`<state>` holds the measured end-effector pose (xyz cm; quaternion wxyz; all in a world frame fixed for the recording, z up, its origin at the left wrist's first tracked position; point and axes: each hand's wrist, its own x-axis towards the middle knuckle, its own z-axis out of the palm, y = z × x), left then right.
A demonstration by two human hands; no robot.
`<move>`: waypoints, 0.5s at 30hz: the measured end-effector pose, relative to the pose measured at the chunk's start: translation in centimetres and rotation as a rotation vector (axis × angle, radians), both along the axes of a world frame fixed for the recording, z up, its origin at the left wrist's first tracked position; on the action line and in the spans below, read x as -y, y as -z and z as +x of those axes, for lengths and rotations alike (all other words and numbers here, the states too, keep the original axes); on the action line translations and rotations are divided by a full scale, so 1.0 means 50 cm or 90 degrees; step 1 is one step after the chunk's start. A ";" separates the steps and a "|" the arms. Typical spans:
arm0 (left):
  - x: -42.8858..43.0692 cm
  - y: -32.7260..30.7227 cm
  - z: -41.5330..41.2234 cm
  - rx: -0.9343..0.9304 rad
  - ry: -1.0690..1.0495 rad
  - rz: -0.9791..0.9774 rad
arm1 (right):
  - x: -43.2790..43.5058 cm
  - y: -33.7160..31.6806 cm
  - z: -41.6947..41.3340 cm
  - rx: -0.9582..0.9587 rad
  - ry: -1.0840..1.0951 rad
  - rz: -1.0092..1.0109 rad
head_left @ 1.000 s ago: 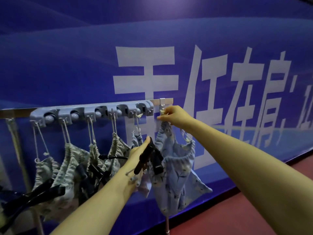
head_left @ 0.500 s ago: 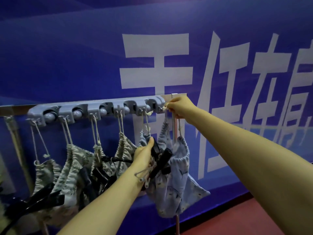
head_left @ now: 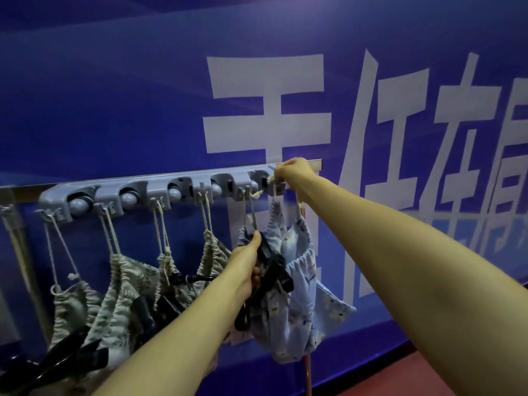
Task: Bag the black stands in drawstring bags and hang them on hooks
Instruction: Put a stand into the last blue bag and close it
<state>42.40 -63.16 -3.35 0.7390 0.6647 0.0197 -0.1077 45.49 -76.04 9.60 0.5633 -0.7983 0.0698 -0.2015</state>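
Note:
A grey hook rack (head_left: 154, 190) runs along a metal rail on the blue wall. My right hand (head_left: 294, 172) pinches the cord of a blue floral drawstring bag (head_left: 297, 295) at the rack's rightmost hook. The bag hangs open below it. My left hand (head_left: 245, 267) grips a black stand (head_left: 271, 270) that pokes out of the bag's mouth. Several pale patterned bags (head_left: 120, 295) hang from hooks to the left, with black stand parts (head_left: 65, 358) sticking out of them.
The blue banner wall with large white characters (head_left: 268, 104) stands right behind the rack. A thin post (head_left: 308, 372) drops below the rail's right end. Red floor (head_left: 428, 375) shows at the lower right.
The view has shifted left and closer, so the rack sits further right. My right hand has stayed at the last hook with the cord; my left hand has shifted its grip lower on the stand.

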 end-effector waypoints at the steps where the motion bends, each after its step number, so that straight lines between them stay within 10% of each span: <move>1: 0.000 0.005 0.003 -0.003 -0.005 0.001 | 0.005 0.006 0.008 -0.006 0.015 0.028; 7: 0.000 0.034 0.020 -0.007 0.025 0.024 | 0.027 0.076 0.025 -0.040 0.016 0.303; 15: -0.023 0.047 -0.007 -0.010 0.042 0.088 | 0.050 0.160 -0.035 0.029 -0.030 0.275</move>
